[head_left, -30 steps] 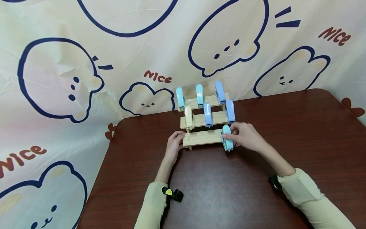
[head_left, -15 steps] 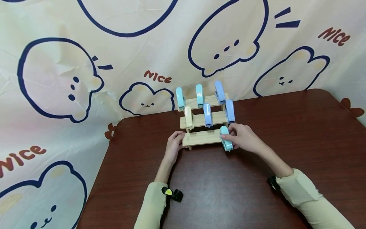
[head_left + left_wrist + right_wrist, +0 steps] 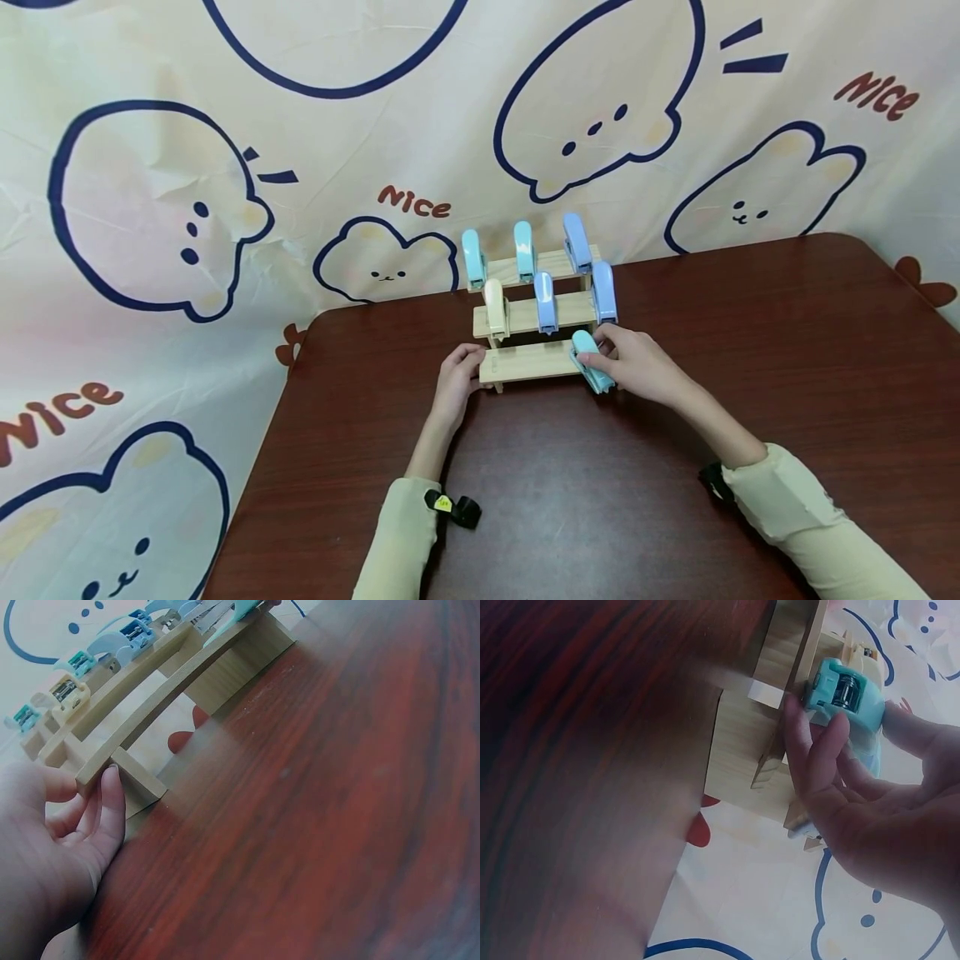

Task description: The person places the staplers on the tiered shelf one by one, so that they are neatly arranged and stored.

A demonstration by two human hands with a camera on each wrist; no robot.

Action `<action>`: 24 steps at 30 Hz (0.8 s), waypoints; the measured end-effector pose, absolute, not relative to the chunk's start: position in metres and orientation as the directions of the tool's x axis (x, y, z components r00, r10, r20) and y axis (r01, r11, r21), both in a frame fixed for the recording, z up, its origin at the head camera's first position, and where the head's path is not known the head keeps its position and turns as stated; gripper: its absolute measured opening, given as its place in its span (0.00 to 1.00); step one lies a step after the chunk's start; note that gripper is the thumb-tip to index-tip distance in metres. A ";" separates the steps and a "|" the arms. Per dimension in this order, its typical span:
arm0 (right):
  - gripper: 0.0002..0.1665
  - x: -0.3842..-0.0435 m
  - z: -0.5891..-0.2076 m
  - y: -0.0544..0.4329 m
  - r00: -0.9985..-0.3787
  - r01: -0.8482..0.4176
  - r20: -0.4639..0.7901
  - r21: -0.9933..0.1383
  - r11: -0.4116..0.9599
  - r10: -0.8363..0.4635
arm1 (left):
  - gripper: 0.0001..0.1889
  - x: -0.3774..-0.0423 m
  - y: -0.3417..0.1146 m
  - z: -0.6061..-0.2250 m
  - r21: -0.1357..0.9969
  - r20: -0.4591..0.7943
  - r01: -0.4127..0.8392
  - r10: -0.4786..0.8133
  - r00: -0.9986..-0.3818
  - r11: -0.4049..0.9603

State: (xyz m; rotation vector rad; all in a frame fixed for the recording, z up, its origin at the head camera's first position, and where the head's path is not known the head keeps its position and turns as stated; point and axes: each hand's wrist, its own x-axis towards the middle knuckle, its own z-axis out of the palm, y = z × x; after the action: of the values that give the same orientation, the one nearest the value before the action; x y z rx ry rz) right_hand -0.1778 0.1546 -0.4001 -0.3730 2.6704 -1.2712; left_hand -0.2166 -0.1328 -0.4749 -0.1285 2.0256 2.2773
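A light-wood three-tier rack (image 3: 525, 362) stands on the dark table. My left hand (image 3: 456, 379) holds the left end of its front board, thumb and fingertips at the corner in the left wrist view. At the board's right end my right hand (image 3: 645, 364) pinches a teal plastic spring clip (image 3: 592, 364) between thumb and fingers. The clip leans, its rounded top to the left and its lower end over the board's front edge. Its metal coil shows in the right wrist view, where the right hand (image 3: 877, 802) is seen from the side.
A cream clip (image 3: 496, 308) and two blue-violet clips sit on the middle board. On the back board are two light-blue clips and a blue-violet clip (image 3: 577, 242). A patterned cloth (image 3: 375, 150) hangs right behind the table (image 3: 750, 333).
My right hand has shifted slightly left with the teal clip, whose upright stance has turned into a clear lean. The left hand and the rack have stayed put.
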 end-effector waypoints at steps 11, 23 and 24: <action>0.18 -0.176 -0.393 0.159 -0.936 -0.134 -0.093 -0.798 0.588 -0.339 | 0.10 -0.217 -0.133 -0.475 0.986 -0.122 -0.123 0.012 -0.992 -0.116; 0.16 -0.178 -0.404 0.153 -0.967 -0.100 -0.046 -0.837 0.538 -0.251 | 0.11 -0.216 -0.134 -0.474 0.984 -0.130 -0.131 0.022 -0.991 -0.119; 0.16 -0.178 -0.405 0.153 -0.967 -0.104 -0.043 -0.831 0.546 -0.249 | 0.11 -0.216 -0.134 -0.474 0.984 -0.130 -0.131 0.023 -0.991 -0.120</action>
State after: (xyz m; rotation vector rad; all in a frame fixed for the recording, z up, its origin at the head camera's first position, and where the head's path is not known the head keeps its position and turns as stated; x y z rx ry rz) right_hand -0.1784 0.1529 -0.4046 -0.3018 2.6221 -1.3939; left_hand -0.2160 -0.1344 -0.4736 -0.1251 2.0126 2.2728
